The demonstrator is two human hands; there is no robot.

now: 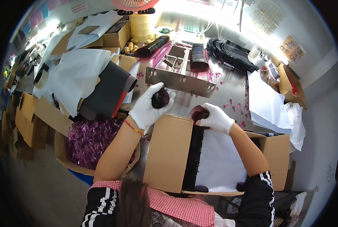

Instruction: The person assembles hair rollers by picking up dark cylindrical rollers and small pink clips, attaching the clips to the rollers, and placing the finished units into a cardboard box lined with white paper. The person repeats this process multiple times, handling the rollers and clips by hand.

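Note:
My left hand [143,109], in a white glove, is closed around a dark, glossy, rounded lens [160,98] in front of a metal rack [179,81]. To its right, my gloved right hand [218,118] grips a dark purple lens [199,113] by its edge, above the far side of an open carton [167,153]. White paper [222,162] lies inside that carton beside a row of dark, thin-edged pieces [194,159]. On the rack stand two rows of dark lenses, a left row [154,46] and a right row [198,58].
A box of purple plastic pieces [89,142] stands at my left, below white sheets [82,68] and a dark sheet [108,90]. Small pink pieces [233,108] are scattered on the metal table. Curved black pieces [229,53] and white paper stacks [267,102] lie right.

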